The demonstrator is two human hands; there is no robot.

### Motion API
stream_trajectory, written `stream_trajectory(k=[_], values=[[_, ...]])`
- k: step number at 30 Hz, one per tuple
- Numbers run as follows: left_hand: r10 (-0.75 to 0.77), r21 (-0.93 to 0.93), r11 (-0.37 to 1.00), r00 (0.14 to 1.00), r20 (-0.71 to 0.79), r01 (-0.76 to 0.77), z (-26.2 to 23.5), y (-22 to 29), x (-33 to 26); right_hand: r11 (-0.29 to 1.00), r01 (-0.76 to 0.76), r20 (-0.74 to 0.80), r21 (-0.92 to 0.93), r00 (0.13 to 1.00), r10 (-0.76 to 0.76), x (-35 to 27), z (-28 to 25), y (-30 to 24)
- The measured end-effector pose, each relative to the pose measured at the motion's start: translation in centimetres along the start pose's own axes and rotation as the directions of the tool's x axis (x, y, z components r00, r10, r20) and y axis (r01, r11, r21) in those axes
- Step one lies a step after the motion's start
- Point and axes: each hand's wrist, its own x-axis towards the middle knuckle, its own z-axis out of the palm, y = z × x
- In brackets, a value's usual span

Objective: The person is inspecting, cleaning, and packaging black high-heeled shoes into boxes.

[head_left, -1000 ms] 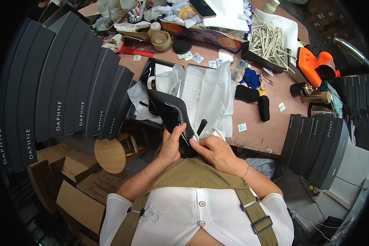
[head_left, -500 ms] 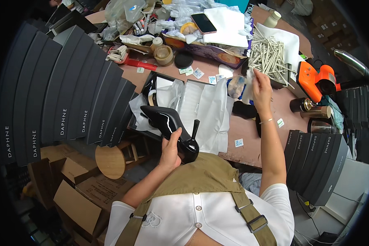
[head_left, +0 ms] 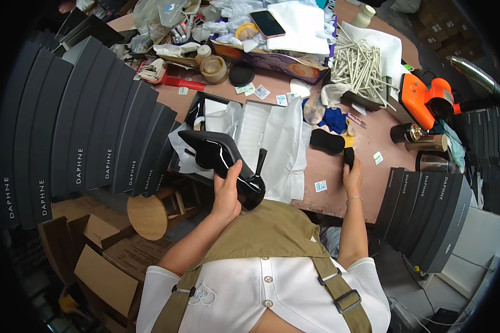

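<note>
My left hand (head_left: 228, 194) is closed around a glossy black high-heeled shoe (head_left: 228, 164), tilted with its sole up and its thin heel (head_left: 261, 162) pointing away from me. Beneath its toe lies an open shoebox (head_left: 190, 130) with white tissue paper (head_left: 283, 150) spilling over its right side. Farther right, my right hand (head_left: 353, 177) grips a small black block (head_left: 348, 156), perhaps a sponge or brush; its kind is unclear. Just beyond it are a black oval pad (head_left: 326, 141) and a crumpled blue cloth (head_left: 334, 120).
Dark shoeboxes stand stacked at left (head_left: 94, 122) and right (head_left: 422, 216). A box of white paper sticks (head_left: 361, 64), a crumpled white cloth (head_left: 335, 93), an orange hot-air tool (head_left: 428, 100) and several jars occupy the far right. A phone (head_left: 267, 24) rests on a full carton (head_left: 283, 64).
My right hand has come back toward me from the stick box, let go of the white cloth there, and taken hold of the black block. The shoe stays in my left hand.
</note>
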Motion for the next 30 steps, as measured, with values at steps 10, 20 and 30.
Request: stream_trajectory(k=[10,20,30], values=[[0.066,0.073,0.995,0.995,0.072,-0.071,0.7,0.1,0.2,0.638,0.654,0.107,0.406,0.66,-0.744,-7.4,-8.2,-28.0],[-0.057,-0.036,0.998,0.998,0.008,0.057,-1.1,0.2,1.4,0.668,0.712,0.329,0.218,0.59,-0.737,-10.1,-5.8,-23.6],[-0.131,-0.042,0.989,0.971,0.199,0.142,-1.1,1.4,2.0,0.551,0.657,0.102,0.515,0.591,-0.8,-8.0,-5.3,-27.7]])
